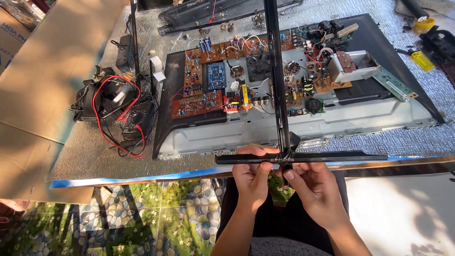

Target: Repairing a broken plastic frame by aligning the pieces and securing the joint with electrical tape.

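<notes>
Head view: two bare hands at the joint of a black T-shaped bar, above an opened flat-screen chassis

Left hand [252, 176] has its grip clenched around the horizontal black bar [332, 157] where it meets the upright bar [276, 71]; right hand [312, 187] pinches the wire wrapping [283, 156] at that joint. Just beyond lies the grey metal chassis [360, 124] carrying brown circuit boards [199, 90] on silver foil matting [85, 151], with a black multimeter [136, 119] and its red leads to the left
</notes>
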